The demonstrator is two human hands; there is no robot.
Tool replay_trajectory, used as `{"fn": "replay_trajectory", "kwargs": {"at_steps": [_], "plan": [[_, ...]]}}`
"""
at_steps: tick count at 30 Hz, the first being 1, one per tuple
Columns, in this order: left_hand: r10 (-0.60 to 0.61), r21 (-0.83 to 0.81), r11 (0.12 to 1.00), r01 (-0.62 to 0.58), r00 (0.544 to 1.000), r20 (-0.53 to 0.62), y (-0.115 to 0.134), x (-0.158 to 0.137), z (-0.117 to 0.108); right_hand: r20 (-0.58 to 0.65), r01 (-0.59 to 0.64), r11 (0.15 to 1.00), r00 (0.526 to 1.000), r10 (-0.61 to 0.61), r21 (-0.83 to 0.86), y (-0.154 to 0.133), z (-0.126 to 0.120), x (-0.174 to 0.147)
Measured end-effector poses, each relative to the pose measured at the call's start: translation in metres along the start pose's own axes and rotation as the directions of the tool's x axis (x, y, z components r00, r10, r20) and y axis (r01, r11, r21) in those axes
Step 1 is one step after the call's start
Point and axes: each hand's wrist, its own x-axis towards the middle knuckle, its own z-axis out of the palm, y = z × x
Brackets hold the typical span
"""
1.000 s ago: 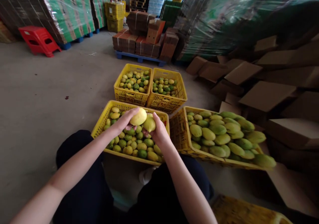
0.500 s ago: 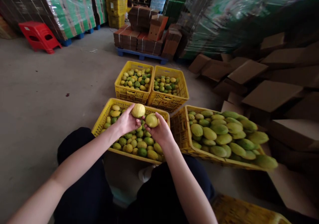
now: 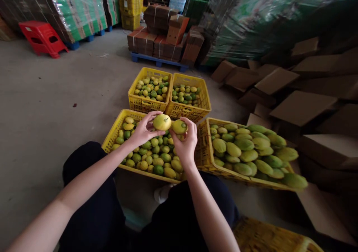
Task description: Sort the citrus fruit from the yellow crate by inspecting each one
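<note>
My left hand [image 3: 147, 128] holds a yellow lemon [image 3: 162, 122] between thumb and fingers, its stem stub facing right. A second, greener-yellow lemon [image 3: 179, 127] is gripped in my right hand [image 3: 188, 142], its stem end showing. The two lemons are side by side, nearly touching. Both hands are above a yellow plastic crate [image 3: 112, 136] filled with yellow and green lemons [image 3: 158, 170]. To its right, another yellow crate [image 3: 205, 143] is heaped with yellow-green fruit [image 3: 248, 155] that looks larger and longer.
Two more yellow crates [image 3: 149, 104] of lemons stand just beyond. Flattened cartons [image 3: 142, 39] are stacked on a blue pallet [image 3: 159, 61]. Loose cardboard boxes [image 3: 303, 106] pile up on the right. A red stool [image 3: 43, 39] stands at far left; a crate edge [image 3: 274, 237] shows bottom right.
Both hands have shifted slightly right, and their fingers have moved round the lemons. The lemons are turned so that their stem ends now show.
</note>
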Motion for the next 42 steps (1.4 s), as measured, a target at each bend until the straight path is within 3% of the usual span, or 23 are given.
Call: {"fn": "replay_trajectory", "kwargs": {"at_steps": [8, 12, 16, 20, 22, 25, 27, 29, 32, 36, 38, 42], "plan": [[-0.143, -0.153, 0.975, 0.159, 0.983, 0.113, 0.010, 0.005, -0.014, 0.046, -0.093, 0.970, 0.995, 0.085, 0.223, -0.002, -0.001, -0.003], [-0.241, -0.252, 0.928, 0.274, 0.958, 0.155, 0.013, 0.004, -0.016, 0.090, -0.186, 0.897, 0.982, 0.163, 0.402, -0.007, -0.002, 0.003], [-0.343, -0.309, 0.876, 0.370, 0.929, 0.141, 0.010, 0.002, -0.009, 0.271, -0.364, 0.780, 0.928, 0.256, 0.509, -0.015, -0.003, 0.005], [-0.435, -0.365, 0.827, 0.427, 0.898, 0.066, 0.007, 0.002, -0.004, 0.340, -0.523, 0.650, 0.852, 0.397, 0.551, -0.021, -0.004, 0.003], [-0.495, -0.464, 0.748, 0.474, 0.865, 0.085, 0.008, 0.004, -0.004, 0.367, -0.566, 0.584, 0.824, 0.432, 0.583, -0.021, -0.004, 0.003], [-0.586, -0.670, 0.542, 0.508, 0.799, 0.131, 0.010, 0.005, -0.004, 0.371, -0.578, 0.520, 0.811, 0.452, 0.629, -0.017, -0.002, 0.005], [-0.613, -0.794, 0.418, 0.441, 0.782, 0.112, 0.010, 0.006, -0.003, 0.354, -0.572, 0.485, 0.808, 0.471, 0.662, -0.012, 0.002, 0.007], [-0.600, -0.863, 0.366, 0.347, 0.797, 0.066, 0.008, 0.006, 0.000, 0.333, -0.567, 0.469, 0.805, 0.492, 0.677, -0.007, 0.007, 0.008], [-0.530, -0.876, 0.382, 0.294, 0.846, 0.053, 0.004, 0.006, 0.004, 0.286, -0.557, 0.549, 0.816, 0.503, 0.623, 0.000, 0.014, 0.007], [-0.450, -0.821, 0.452, 0.348, 0.884, 0.127, -0.002, 0.006, 0.010, 0.200, -0.429, 0.816, 0.903, 0.380, 0.387, 0.001, 0.027, 0.000], [-0.449, -0.788, 0.495, 0.365, 0.884, 0.128, -0.005, 0.007, 0.012, 0.244, -0.343, 0.900, 0.928, 0.280, 0.271, 0.000, 0.034, -0.005], [-0.439, -0.751, 0.586, 0.305, 0.898, 0.022, -0.011, 0.009, 0.013, 0.384, -0.158, 0.981, 0.917, 0.105, 0.109, -0.003, 0.045, -0.014]]}}
